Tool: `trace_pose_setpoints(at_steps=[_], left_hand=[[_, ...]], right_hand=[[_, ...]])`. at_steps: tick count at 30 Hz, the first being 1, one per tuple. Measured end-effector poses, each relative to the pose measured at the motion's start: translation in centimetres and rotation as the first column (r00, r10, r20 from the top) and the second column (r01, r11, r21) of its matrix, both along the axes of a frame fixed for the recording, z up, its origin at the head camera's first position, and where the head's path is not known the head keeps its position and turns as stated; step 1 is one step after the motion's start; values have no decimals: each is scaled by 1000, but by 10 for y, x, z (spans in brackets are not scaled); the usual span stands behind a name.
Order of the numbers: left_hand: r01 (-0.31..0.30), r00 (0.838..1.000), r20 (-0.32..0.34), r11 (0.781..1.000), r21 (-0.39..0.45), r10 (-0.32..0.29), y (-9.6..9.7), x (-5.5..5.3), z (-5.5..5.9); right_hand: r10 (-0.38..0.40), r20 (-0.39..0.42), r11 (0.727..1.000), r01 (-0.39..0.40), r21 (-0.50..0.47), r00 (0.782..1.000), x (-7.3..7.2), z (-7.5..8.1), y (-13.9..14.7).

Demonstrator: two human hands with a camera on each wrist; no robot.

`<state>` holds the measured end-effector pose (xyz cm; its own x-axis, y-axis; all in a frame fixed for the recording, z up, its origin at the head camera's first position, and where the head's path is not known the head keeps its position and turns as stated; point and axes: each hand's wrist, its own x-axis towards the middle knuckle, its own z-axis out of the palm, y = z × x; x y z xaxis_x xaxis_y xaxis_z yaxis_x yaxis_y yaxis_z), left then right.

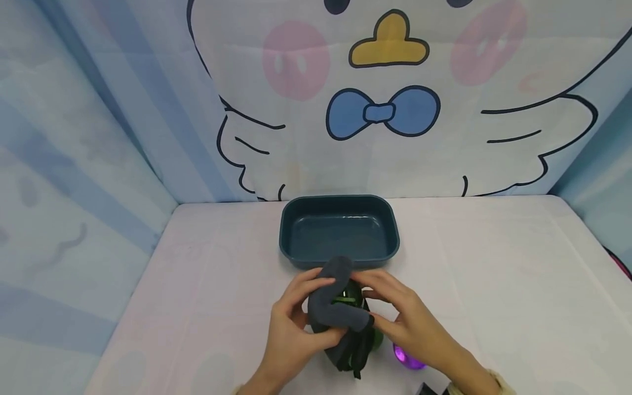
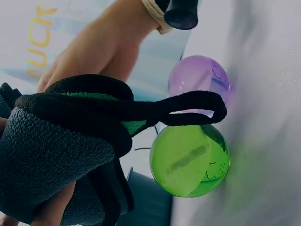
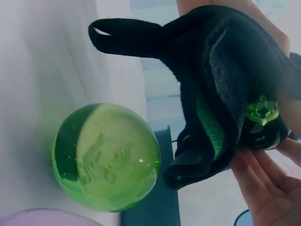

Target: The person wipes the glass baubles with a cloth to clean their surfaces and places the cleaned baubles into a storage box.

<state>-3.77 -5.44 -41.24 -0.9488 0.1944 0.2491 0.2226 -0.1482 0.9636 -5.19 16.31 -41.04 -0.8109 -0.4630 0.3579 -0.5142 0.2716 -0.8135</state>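
- Cloth (image 1: 336,314) held up between both hands, draped about a glossy green object (image 1: 350,294), with a basin (image 1: 339,233) at 12 o'clock from there
- Left hand (image 1: 296,341) in from 8 o'clock, thumb and fingers curled on the cloth, parted only as far as the bundle demands
- Right hand (image 1: 415,315) in from 4 o'clock, fingers and thumb bent to pinch the cloth's edges; how firmly, cannot tell
- Step in hand: apparently working cloth around the green object; wrapping or wiping, cannot tell
- Next move: likely calling for steady support from below, given so slick a surface inside
- Cloth thick and soft-piled, dark grey, with black trim, a loop (image 3: 131,41) and green lining (image 3: 211,129)
- Loose green ball (image 2: 183,165), clear and round, on the white table (image 1: 484,263) at 4 o'clock from the cloth; purple ball (image 1: 407,359) farther along that line
- Basin smooth, dark teal, round-cornered
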Motion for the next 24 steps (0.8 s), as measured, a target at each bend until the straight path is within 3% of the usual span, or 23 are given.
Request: trace_pose_setpoints(at_steps=[3, 12, 15, 17, 24], left_hand=[[4, 1000, 14, 1000, 26, -4, 0, 0, 0], [52, 997, 50, 994, 93, -57, -5, -2, 1], [85, 996, 23, 991, 105, -88, -8, -2, 2], [111, 994, -7, 988, 112, -111, -9, -2, 1], [156, 982, -123, 984, 90, -145, -10, -2, -1]], right_hand=[[10, -15, 1000, -11, -28, 1000, 1, 1, -1], [42, -214, 998, -51, -38, 976, 1, 5, -1], [42, -254, 997, -56, -48, 966, 0, 6, -1], [41, -244, 996, -59, -64, 969, -1, 7, 0], [24, -82, 995, -32, -97, 996, -1, 8, 1]])
